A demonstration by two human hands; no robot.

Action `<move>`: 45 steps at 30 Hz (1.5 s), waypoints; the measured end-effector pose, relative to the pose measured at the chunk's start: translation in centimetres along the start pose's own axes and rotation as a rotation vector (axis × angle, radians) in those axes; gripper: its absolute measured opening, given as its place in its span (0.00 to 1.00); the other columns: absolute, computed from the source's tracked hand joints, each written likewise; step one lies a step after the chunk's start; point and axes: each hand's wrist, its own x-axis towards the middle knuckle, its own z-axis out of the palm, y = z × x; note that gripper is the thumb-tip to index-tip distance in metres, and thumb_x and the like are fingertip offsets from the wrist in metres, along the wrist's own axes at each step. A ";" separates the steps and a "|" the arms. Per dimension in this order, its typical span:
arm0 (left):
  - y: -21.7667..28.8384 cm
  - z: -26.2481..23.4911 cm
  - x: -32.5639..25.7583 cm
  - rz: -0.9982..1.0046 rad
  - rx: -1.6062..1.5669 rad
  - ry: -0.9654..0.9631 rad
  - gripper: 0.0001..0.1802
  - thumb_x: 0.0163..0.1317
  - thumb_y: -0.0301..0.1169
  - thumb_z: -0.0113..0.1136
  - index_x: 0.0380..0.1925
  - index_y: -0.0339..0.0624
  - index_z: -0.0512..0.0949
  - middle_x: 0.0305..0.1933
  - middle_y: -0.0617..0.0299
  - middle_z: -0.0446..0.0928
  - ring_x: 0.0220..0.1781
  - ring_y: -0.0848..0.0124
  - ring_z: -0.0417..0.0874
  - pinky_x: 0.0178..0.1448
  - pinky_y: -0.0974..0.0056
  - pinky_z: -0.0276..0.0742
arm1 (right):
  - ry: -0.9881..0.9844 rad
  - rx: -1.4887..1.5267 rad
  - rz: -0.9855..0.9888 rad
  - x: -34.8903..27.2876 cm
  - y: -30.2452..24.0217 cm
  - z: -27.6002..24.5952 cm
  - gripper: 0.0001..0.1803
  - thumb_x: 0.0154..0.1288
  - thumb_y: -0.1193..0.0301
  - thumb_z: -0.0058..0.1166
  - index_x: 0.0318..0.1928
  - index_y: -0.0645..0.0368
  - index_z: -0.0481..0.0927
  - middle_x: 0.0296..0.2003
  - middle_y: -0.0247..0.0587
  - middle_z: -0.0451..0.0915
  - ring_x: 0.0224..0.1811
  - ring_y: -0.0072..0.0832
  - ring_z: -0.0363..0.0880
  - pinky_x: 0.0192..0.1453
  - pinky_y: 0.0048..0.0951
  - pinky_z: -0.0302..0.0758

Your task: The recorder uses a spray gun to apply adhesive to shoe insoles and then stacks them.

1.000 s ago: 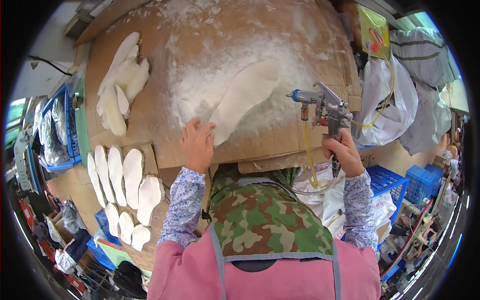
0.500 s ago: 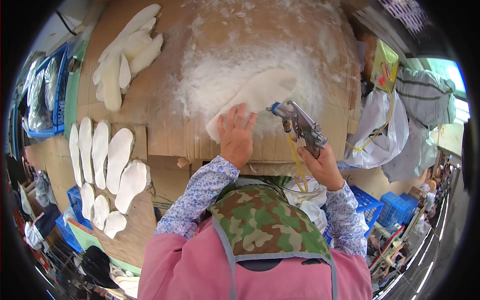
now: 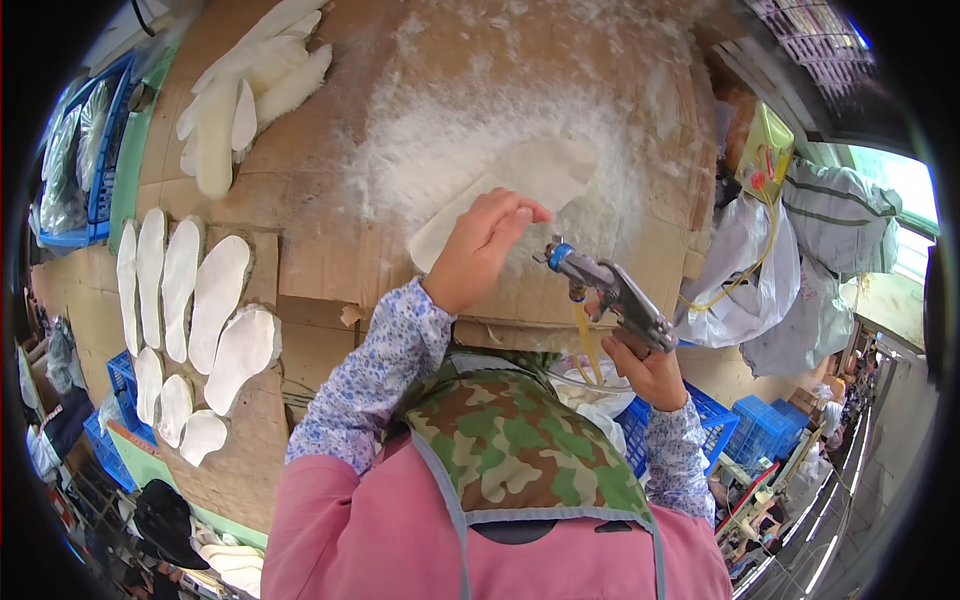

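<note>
A cream-white insole [image 3: 535, 180] lies slantwise on the fluff-covered cardboard in front of me. My left hand [image 3: 482, 245] is raised over its near part, palm turned inward and fingers drawn together toward the right. Whether those fingers pinch anything is too small to make out. In my right hand [image 3: 650, 372] is a metal spray gun [image 3: 625, 298] with a blue ring at the nozzle, pointing up and left toward the insole. A yellow hose [image 3: 588, 342] hangs from the gun.
Several white insoles [image 3: 222, 290] are laid out on a cardboard sheet at left. A pile of fleecy insoles [image 3: 215, 135] lies at the far left. Blue crates [image 3: 95, 190] flank the table, and plastic bags [image 3: 740, 270] hang on the right.
My left hand has lifted off the insole, and its spread fingers have drawn together. The spray gun has shifted slightly down and right. The whole view has shifted a little.
</note>
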 end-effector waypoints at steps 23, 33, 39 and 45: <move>-3.3 0.5 -8.8 -0.286 -0.551 -0.201 0.18 0.46 0.18 0.66 0.38 0.36 0.73 0.32 0.61 0.74 0.36 0.72 0.79 0.38 0.67 0.76 | -0.470 -0.330 -0.363 0.5 5.8 -1.1 0.13 0.67 0.79 0.51 0.52 0.64 0.73 0.24 0.30 0.72 0.22 0.15 0.64 0.25 0.19 0.61; -4.9 -1.8 -17.6 -0.269 -1.022 0.020 0.15 0.53 0.19 0.62 0.41 0.36 0.74 0.32 0.61 0.79 0.32 0.70 0.83 0.36 0.66 0.80 | -0.564 -0.395 -0.357 2.0 3.3 4.6 0.16 0.66 0.78 0.52 0.55 0.65 0.72 0.26 0.29 0.75 0.22 0.14 0.65 0.24 0.20 0.60; -6.8 -2.9 -22.5 -0.255 -0.982 0.296 0.10 0.61 0.28 0.60 0.40 0.35 0.76 0.26 0.65 0.75 0.27 0.77 0.78 0.34 0.69 0.78 | -0.535 -0.395 -0.358 1.1 3.1 6.1 0.18 0.66 0.77 0.52 0.56 0.65 0.71 0.27 0.29 0.76 0.21 0.14 0.65 0.23 0.21 0.60; -5.3 -1.9 -26.7 -0.223 -0.882 0.231 0.10 0.64 0.35 0.58 0.36 0.38 0.77 0.22 0.69 0.74 0.22 0.80 0.74 0.29 0.70 0.73 | -0.501 -0.301 -0.370 -0.3 2.1 8.1 0.20 0.66 0.76 0.52 0.58 0.65 0.70 0.28 0.29 0.78 0.21 0.14 0.65 0.22 0.21 0.60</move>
